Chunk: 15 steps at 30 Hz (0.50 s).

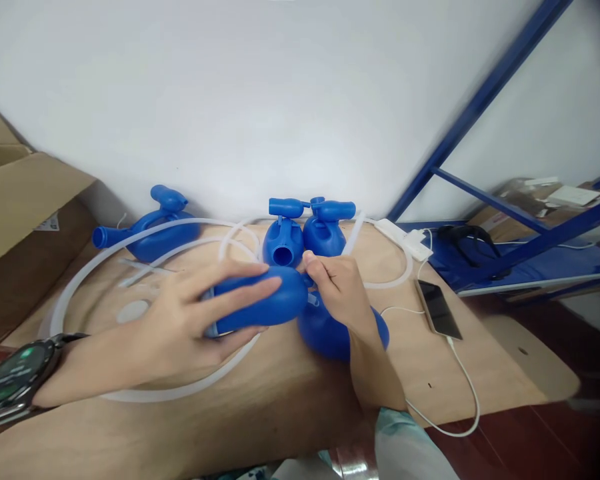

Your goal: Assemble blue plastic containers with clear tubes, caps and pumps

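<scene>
At the centre of the frame, the left hand (180, 320) grips a blue bulb-shaped piece (265, 303); the right hand (337, 287) appears curled tight around the top of a blue bottle (325, 337) (its wrist hides part). Three other bottles (167, 239), upper left to centre, carry similar pieces; this one's fitting seems unfinished, its joint hidden.

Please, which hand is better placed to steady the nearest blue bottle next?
Probably the right hand: it is close to the nearest blue bottle, while the left hand is wrapped around the blue piece.
</scene>
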Motion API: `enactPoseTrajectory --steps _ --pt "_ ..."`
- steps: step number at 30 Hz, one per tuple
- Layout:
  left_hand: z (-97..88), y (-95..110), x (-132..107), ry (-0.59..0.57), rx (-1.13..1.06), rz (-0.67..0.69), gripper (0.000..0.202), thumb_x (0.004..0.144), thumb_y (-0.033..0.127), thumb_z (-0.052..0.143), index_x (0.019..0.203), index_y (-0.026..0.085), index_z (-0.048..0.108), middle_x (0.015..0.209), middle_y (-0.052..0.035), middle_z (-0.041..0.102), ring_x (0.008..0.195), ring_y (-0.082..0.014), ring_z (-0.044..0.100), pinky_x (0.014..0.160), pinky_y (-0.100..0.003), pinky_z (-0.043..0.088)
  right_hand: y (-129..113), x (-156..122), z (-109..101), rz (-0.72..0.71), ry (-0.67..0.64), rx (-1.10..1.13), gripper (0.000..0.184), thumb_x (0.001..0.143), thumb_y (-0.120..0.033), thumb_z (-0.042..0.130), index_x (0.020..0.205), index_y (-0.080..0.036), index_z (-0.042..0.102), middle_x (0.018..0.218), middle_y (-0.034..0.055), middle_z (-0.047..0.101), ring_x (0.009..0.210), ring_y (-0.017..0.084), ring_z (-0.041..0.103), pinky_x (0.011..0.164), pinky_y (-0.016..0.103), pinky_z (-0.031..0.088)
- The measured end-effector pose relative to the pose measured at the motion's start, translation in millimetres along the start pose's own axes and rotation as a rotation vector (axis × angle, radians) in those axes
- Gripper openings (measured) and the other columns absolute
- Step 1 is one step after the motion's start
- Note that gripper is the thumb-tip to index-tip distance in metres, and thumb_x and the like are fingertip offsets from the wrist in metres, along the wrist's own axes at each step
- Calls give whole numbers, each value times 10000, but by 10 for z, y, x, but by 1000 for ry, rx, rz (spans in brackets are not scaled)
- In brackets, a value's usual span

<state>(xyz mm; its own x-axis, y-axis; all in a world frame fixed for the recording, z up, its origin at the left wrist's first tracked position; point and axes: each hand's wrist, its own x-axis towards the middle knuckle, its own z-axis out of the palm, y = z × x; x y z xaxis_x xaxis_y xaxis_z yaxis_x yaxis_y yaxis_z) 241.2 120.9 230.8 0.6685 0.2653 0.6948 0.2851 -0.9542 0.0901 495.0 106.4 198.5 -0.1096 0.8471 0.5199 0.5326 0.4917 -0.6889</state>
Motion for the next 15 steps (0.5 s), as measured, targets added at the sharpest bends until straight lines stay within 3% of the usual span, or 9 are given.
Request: enactPoseTrajectory --steps 4,8,11,15 --pt "-31 55 162 -74 -222 -379 459 819 433 889 1232 268 776 1093 -49 787 925 -254 779 801 -370 692 47 31 43 -79 38 -59 621 1130 -461 382 568 -207 454 485 -35 459 452 93 442 516 278 316" --pt "-8 -92 161 -167 -561 -636 429 854 454 860 1236 275 783 978 -19 814 720 -214 780 569 -284 658 55 37 29 -178 66 -184 599 1137 -428 379 600 -208 529 504 -20 531 469 107 509 537 276 361" --pt "25 -181 57 -134 -591 -620 450 861 468 856 1261 278 773 1101 -40 816 800 -228 791 627 -297 670 57 25 -24 -214 139 -153 562 1146 -430 349 766 -205 696 618 9 659 552 140 614 591 282 442" --pt "58 -215 -88 71 -335 -446 512 800 482 907 1249 273 775 1211 -59 797 1036 -282 777 857 -366 680 68 35 -137 -251 138 -166 390 1125 -373 456 952 -212 766 843 37 780 764 180 721 732 310 517"
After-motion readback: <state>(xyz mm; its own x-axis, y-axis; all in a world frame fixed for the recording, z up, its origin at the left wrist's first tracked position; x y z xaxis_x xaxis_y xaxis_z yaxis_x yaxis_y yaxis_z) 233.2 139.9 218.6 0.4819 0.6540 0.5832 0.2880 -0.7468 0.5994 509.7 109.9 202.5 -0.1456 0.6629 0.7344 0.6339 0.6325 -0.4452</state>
